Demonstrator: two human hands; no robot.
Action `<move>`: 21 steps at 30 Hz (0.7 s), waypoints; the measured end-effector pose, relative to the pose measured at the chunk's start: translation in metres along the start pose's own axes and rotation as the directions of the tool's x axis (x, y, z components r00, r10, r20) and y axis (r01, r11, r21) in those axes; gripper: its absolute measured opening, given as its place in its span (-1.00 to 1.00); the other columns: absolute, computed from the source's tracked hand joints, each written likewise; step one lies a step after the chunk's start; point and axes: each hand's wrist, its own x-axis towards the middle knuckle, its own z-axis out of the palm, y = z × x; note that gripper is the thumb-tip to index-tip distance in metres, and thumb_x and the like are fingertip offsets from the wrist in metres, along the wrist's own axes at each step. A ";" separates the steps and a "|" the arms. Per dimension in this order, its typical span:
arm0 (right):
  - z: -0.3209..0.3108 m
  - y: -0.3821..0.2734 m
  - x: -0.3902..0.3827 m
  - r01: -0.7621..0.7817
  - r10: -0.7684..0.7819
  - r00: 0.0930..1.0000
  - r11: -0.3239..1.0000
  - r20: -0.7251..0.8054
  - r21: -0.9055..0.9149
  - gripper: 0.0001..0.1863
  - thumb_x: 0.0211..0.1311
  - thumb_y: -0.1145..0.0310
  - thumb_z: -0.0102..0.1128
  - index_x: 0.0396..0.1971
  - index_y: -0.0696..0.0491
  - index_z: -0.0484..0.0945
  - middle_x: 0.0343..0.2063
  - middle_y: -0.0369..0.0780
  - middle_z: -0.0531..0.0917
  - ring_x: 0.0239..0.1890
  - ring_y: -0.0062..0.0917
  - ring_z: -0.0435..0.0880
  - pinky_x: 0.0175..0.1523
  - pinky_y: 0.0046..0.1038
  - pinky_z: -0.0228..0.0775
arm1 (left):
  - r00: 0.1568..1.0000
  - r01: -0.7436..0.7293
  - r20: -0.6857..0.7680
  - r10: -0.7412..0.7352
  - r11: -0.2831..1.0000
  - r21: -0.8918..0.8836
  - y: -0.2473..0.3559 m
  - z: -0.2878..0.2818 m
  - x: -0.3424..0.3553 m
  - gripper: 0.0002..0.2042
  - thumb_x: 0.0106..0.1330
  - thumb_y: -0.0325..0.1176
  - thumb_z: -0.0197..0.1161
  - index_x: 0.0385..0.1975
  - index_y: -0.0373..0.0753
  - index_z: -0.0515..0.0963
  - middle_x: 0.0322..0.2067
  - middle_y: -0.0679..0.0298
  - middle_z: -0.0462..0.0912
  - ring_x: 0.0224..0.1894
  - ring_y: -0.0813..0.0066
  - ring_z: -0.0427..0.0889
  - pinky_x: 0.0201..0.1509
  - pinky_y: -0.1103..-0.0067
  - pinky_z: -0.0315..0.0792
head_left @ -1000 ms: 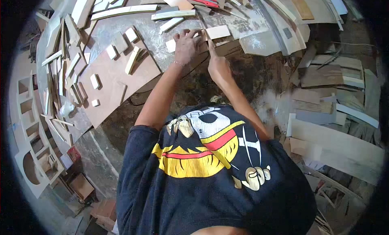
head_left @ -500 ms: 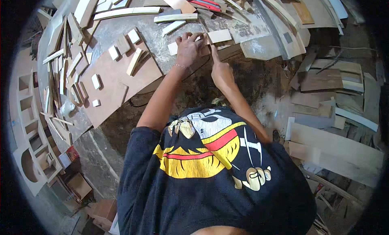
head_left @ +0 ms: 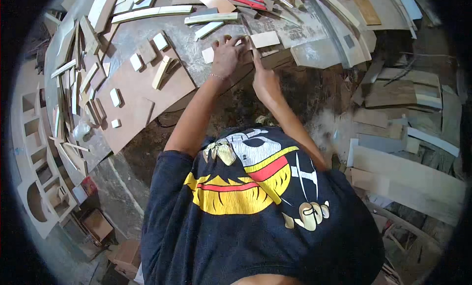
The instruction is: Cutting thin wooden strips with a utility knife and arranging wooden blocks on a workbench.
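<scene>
A pale wooden strip (head_left: 266, 40) lies near the workbench's front edge. My left hand (head_left: 226, 55) presses down on it, fingers bent over the wood and hiding its middle. Just right of those fingers, a thin dark blade (head_left: 244, 25) crosses the strip; seen edge-on, it looks like a saw. My right hand (head_left: 266, 82) is closed at the blade's near end, index finger stretched along it. The handle is hidden in my palm. Beyond my left hand lie a short pale wood piece (head_left: 209, 31) and a longer stick (head_left: 211, 18).
A brown board (head_left: 132, 120) at the left carries several small white-topped blocks (head_left: 115, 98). A red utility knife (head_left: 246, 0) lies at the back among offcuts. Wood strips crowd the bench's left side. Stacked planks (head_left: 408, 174) lie at the right, and a white compartmented frame (head_left: 37, 150) stands far left.
My right hand has shifted slightly forward and left along with the blade. My left hand stays on the strip. The whole view has moved a little.
</scene>
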 end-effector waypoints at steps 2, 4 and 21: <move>0.001 -0.001 0.002 0.122 -0.117 0.984 0.992 -0.133 0.030 -0.34 -0.01 0.56 -0.21 0.17 -0.06 -0.07 -0.61 0.14 0.48 -0.50 -0.01 0.50 -0.37 -0.13 0.33 | 1.000 -0.004 0.005 0.004 1.000 0.000 0.001 0.001 0.000 -0.81 -0.02 -0.35 0.04 -0.40 -0.03 0.54 -0.13 0.49 0.39 -0.09 0.36 0.30 -0.07 0.30 0.10; 0.003 0.000 0.003 0.018 -0.018 1.000 1.000 -0.017 0.018 -0.34 -0.02 0.56 -0.22 0.17 -0.05 -0.07 -0.63 0.14 0.48 -0.50 -0.01 0.50 -0.37 -0.14 0.33 | 1.000 -0.005 0.003 0.005 1.000 0.001 0.000 0.000 0.000 -0.80 -0.02 -0.34 0.04 -0.38 -0.02 0.55 -0.12 0.49 0.38 -0.11 0.37 0.30 -0.09 0.31 0.11; 0.015 0.007 0.021 0.010 -0.010 1.000 1.000 -0.004 -0.029 -0.31 -0.05 0.57 -0.20 0.18 0.01 -0.11 -0.63 0.13 0.49 -0.50 -0.04 0.51 -0.33 -0.14 0.33 | 1.000 -0.016 0.017 0.015 0.999 0.044 0.002 -0.007 -0.002 -0.77 -0.04 -0.32 0.06 -0.34 -0.01 0.54 -0.14 0.50 0.38 -0.10 0.44 0.30 -0.08 0.32 0.10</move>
